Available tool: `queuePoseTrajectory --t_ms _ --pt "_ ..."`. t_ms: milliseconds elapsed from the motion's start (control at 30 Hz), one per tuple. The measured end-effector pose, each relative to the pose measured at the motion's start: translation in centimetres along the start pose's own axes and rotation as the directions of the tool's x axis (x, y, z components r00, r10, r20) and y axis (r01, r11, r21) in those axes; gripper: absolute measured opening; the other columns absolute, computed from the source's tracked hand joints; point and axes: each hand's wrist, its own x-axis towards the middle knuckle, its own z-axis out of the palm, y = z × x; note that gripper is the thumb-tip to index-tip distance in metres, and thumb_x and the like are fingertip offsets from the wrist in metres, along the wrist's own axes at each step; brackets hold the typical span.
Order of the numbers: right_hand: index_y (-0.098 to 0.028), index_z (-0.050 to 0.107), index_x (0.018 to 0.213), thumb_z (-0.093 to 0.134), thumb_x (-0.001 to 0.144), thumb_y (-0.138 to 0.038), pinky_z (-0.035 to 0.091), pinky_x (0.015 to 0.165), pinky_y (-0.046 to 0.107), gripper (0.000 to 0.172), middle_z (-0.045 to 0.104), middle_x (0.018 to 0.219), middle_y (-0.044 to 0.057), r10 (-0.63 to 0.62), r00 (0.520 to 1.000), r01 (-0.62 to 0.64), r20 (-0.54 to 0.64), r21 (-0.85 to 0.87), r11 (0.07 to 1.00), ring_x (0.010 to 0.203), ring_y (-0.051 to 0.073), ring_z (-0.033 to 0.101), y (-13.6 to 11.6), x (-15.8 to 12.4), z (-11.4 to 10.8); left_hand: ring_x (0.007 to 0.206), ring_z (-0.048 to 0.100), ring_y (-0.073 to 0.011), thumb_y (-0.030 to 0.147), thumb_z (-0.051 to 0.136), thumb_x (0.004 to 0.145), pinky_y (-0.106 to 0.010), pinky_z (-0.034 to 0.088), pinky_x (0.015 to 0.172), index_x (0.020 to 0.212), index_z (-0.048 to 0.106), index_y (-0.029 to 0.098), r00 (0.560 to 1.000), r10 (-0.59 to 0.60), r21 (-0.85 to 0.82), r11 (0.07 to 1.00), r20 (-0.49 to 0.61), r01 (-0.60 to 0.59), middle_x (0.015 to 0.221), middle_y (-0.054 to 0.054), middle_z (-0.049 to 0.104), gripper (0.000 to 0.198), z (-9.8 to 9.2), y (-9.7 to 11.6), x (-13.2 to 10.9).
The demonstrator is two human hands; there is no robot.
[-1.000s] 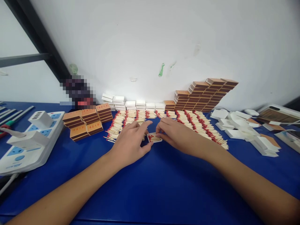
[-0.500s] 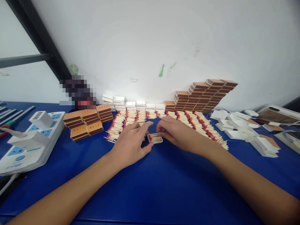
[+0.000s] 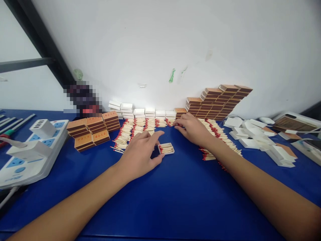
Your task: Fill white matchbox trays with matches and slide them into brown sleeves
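Note:
A small white matchbox tray with red-headed matches inside lies on the blue table. My left hand curls around its left end, thumb against the near edge; a fingertip shows at the far left corner and the index finger stretches out above. Farther back, my right hand reaches over the rows of loose matches. Its fingers bend down beside a short row, with a small gap between thumb and index finger. Nothing shows in that hand, and it covers part of the rows.
Closed matchboxes stand stacked at the back right and the left. White trays line the wall. A heap of white trays lies at the right, near a phone. A power strip occupies the left side.
My right hand has left the tray and moved back and right to the loose matches. The tray's contents now show more fully. My left hand stays at the tray.

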Motion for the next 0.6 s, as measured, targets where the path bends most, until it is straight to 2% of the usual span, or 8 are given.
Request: queuePoseTrajectory --t_ms 267,433,600 --pt "-0.02 0.07 0.097 0.054 0.103 -0.024 0.048 0.089 0.042 0.017 0.066 0.102 0.012 0.001 1.0 -0.001 0.004 0.031 1.0 0.104 0.03 0.058 -0.05 0.32 0.49 0.113 0.064 -0.0299 0.03 0.07 0.095 -0.05 0.051 0.104 0.147 0.045 0.023 1.0 0.003 0.008 1.0 -0.002 -0.003 0.107 -0.004 0.078 0.059 -0.03 -0.02 -0.07" --pt "-0.021 0.07 0.099 0.052 0.103 -0.025 0.048 0.09 0.043 0.019 0.066 0.102 0.012 -0.006 1.0 0.007 -0.001 0.046 0.999 0.104 0.03 0.058 0.07 0.4 0.55 0.113 0.064 -0.0298 0.03 0.07 0.095 -0.05 0.051 0.104 0.148 0.045 0.022 1.0 0.005 0.009 1.0 -0.002 -0.005 0.107 -0.004 0.078 0.059 -0.04 0.01 -0.07" --pt "-0.02 0.066 0.091 0.052 0.102 -0.025 0.048 0.087 0.043 0.018 0.066 0.099 0.012 -0.005 1.0 0.004 0.017 0.06 0.998 0.099 0.029 0.057 0.01 0.51 0.5 0.114 0.065 -0.03 0.03 0.069 0.095 -0.05 0.051 0.104 0.148 0.044 0.024 1.0 0.001 -0.005 1.0 0.0 -0.001 0.108 -0.003 0.078 0.059 -0.09 0.01 -0.06"
